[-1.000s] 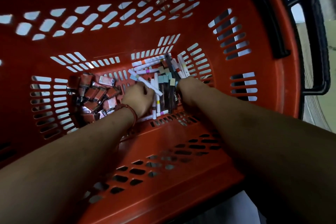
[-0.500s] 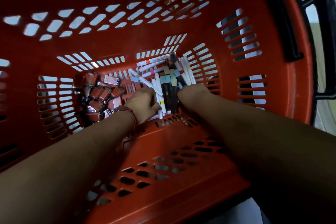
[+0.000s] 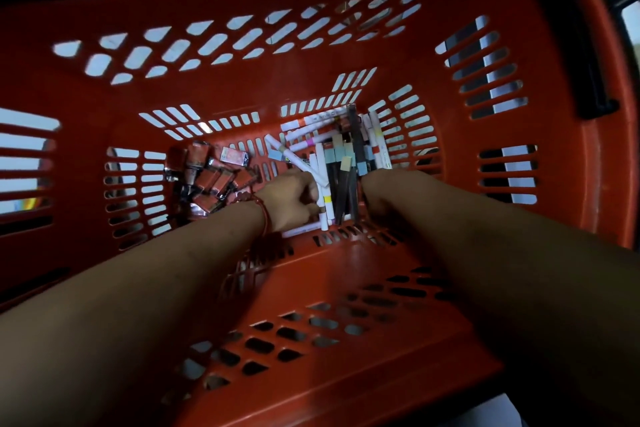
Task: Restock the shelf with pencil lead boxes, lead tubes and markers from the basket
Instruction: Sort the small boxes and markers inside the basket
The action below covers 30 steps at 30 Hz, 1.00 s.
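Note:
I look down into a deep red plastic basket [image 3: 346, 45]. On its floor lies a pile of markers [image 3: 341, 163], white and dark barrels with coloured caps. My left hand [image 3: 294, 199], with a red cord at the wrist, curls its fingers round white markers at the pile's left side. At the pile's right side my right hand [image 3: 381, 189] reaches down into the dark markers; its fingers are hidden under the hand. A heap of small reddish pencil lead boxes [image 3: 211, 177] lies left of my left hand, untouched.
The slotted basket walls rise steeply on all sides round both forearms. A black handle [image 3: 588, 73] lies along the right rim. The shelf is out of view.
The camera has shifted and the basket sits lower right in view. Both hands have closed in on the marker pile from either side, bunching the markers between them.

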Available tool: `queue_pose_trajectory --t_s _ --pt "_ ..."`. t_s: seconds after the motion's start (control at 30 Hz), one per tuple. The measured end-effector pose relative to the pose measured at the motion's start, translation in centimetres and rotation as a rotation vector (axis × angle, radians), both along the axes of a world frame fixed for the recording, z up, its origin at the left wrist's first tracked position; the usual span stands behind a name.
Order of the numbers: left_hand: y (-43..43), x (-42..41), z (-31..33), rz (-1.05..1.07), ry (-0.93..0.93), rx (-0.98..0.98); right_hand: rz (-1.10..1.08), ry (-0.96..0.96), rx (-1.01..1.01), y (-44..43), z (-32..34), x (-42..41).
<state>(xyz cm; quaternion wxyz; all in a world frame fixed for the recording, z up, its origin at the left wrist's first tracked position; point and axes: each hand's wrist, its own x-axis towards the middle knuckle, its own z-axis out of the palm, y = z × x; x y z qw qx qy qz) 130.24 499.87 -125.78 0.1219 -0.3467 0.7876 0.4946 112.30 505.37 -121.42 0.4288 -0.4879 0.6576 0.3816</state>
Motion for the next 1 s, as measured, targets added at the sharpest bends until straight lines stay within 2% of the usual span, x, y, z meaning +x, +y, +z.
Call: queue_pose_trajectory --t_s 0.1,0.2,0.27,0.4,0.47,0.57,0.63,0.67,0.73,0.77,0.83,0.93,1.0 --pt "-0.6 -0.2 0.7 -0.031 -0.047 0.053 -0.081 -0.010 -0.007 0.2 0.8 -0.6" --pt "-1.3 -0.2 1.6 -0.036 -0.097 0.058 -0.395 -0.139 0.096 -0.8 2.0 -2.0" --pt "-1.6 -0.3 2.2 0.023 -0.109 0.079 -0.581 -0.251 0.071 -1.7 2.8 -2.9" --pt "-1.7 -0.9 4.6 0.437 -0.021 0.597 -0.772 -0.509 -0.063 -3.2 3.8 -2.0" --pt "-2.2 -0.7 5.2 0.473 0.037 0.660 -0.868 -0.654 -0.057 -3.8 4.2 -0.8" --pt "-3.2 0.4 6.1 0.526 0.087 0.555 -1.077 -0.789 -0.062 -4.1 3.9 -0.1" --pt "-4.4 1.7 6.1 0.522 0.040 0.417 -1.104 -0.723 -0.174 -4.1 3.5 -0.2" --pt "-5.1 2.4 6.1 0.426 -0.037 0.276 -1.074 -0.646 -0.275 -4.1 3.2 -0.3" --pt "-7.0 4.6 5.6 0.011 -0.334 -0.093 -0.913 -0.480 -0.509 -4.2 2.4 -0.7" --pt "-7.7 5.3 5.6 -0.188 -0.512 -0.211 -0.782 -0.396 -0.613 -4.2 1.9 -1.0" --pt "-8.4 6.7 5.1 -0.398 -0.797 -0.360 -0.518 -0.263 -0.752 -4.4 1.3 -1.5" --pt "-7.5 5.7 6.4 -0.441 -0.727 -0.595 -0.303 -0.235 -0.713 -4.1 0.8 -1.4" --pt "-6.1 3.7 7.1 -0.447 -0.639 -0.671 -0.215 -0.259 -0.639 -3.6 0.7 -1.1"
